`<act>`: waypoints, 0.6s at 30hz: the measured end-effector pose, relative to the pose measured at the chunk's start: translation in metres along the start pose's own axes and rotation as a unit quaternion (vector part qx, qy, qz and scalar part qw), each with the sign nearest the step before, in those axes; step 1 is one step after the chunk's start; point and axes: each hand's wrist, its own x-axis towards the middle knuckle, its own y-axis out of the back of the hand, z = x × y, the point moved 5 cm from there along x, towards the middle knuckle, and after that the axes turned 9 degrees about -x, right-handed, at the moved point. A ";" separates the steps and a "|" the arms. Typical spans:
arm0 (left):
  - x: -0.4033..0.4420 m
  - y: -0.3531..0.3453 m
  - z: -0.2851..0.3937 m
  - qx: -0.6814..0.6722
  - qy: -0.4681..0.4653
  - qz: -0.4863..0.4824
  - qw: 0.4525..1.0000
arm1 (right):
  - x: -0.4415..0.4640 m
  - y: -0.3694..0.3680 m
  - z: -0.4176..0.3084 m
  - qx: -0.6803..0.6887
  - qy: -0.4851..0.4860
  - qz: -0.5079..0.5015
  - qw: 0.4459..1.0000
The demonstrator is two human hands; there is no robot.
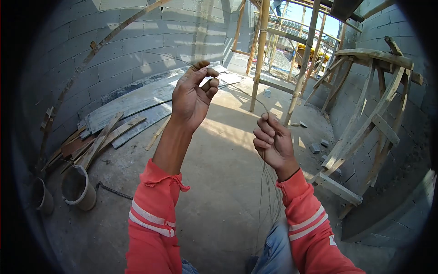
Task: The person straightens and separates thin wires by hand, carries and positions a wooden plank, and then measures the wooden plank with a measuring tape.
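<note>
My left hand (194, 98) is raised near the middle of the view, its thumb and forefinger pinched on thin wire. A loose end of that wire runs off to the upper left. Lower and to the right, my right hand (277, 144) is closed around thin wire (263, 106), which arcs up from its fingertips toward the left hand. Several long strands (269, 192) hang below the right fist, in front of my jeans. Whether the wire in both hands is one piece, I cannot tell.
Two buckets (84, 189) stand at lower left beside loose boards (102, 137). A large panel (132, 107) lies along the block wall (141, 41). A wooden trestle (378, 123) stands at right. Bamboo poles (261, 50) rise ahead, and block pieces (315, 147) lie on the floor.
</note>
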 end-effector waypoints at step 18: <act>-0.005 -0.023 0.022 0.116 -0.053 -0.017 0.992 | -0.003 -0.009 -0.009 0.012 0.070 -0.033 0.997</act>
